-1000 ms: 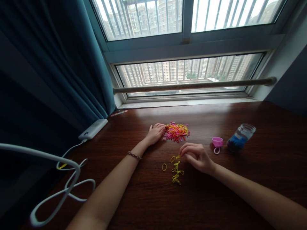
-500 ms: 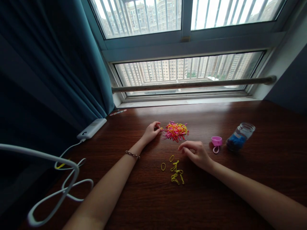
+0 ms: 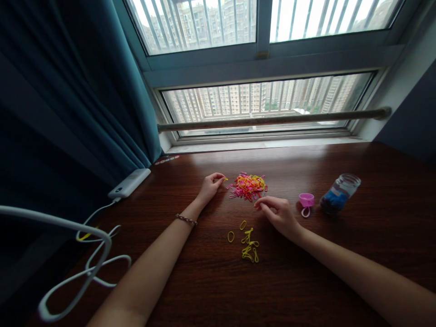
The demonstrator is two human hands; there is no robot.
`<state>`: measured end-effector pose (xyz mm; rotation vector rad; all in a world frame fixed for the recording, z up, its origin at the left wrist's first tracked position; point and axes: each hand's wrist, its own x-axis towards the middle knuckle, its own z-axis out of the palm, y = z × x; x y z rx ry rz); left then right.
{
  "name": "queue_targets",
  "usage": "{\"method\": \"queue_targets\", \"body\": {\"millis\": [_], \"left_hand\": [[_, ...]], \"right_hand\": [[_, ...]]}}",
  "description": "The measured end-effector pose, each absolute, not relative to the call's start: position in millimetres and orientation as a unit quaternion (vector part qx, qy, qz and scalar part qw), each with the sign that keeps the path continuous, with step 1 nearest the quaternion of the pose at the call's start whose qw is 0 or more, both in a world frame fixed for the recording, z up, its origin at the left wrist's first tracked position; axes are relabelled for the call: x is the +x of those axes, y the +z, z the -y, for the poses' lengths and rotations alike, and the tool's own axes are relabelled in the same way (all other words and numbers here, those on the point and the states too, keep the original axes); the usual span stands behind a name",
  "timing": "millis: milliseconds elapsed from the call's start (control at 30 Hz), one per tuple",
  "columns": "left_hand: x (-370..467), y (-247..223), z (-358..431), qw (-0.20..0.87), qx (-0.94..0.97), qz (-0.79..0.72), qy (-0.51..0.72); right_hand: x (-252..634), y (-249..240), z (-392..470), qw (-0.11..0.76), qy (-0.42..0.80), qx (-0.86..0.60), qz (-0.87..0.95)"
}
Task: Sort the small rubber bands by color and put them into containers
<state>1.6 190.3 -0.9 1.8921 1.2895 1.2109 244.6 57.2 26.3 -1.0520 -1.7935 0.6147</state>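
A heap of small pink, red, orange and yellow rubber bands (image 3: 249,185) lies on the table between my hands. My left hand (image 3: 210,185), at the heap's left, pinches a yellow rubber band (image 3: 225,179) between thumb and forefinger. At the lower right edge of the heap is my right hand (image 3: 277,212), palm down, thumb and fingers drawn together. Whether anything is between those fingertips I cannot make out. Nearer to me, several yellow rubber bands (image 3: 250,245) lie in a loose group, with a single yellow loop (image 3: 230,236) a little to their left.
On the right stand a pink lid with a loop (image 3: 306,200) and a tilted clear jar (image 3: 340,194) with blue contents. A white power bank (image 3: 129,183) with a white cable (image 3: 108,245) lies left, by the curtain (image 3: 136,113). Behind the wooden table (image 3: 204,281) is a barred window.
My left hand has drawn slightly away from the heap with a yellow rubber band in its pinch. My right hand has moved slightly up towards the heap's edge.
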Motion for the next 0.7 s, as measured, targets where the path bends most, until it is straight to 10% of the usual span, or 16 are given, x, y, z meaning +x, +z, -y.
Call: {"method": "queue_targets", "body": {"millis": [200, 467, 700], "left_hand": [[14, 25, -173, 0.325, 0.695, -0.466, 0.44], [49, 68, -119, 0.561, 0.791, -0.239, -0.046], [55, 70, -111, 0.583, 0.782, -0.195, -0.107]], "right_hand": [[269, 15, -86, 0.469, 0.11, -0.475, 0.736], [277, -8, -110, 0.377, 0.121, -0.507, 0.765], [276, -13, -109, 0.32, 0.105, -0.533, 0.777]]}}
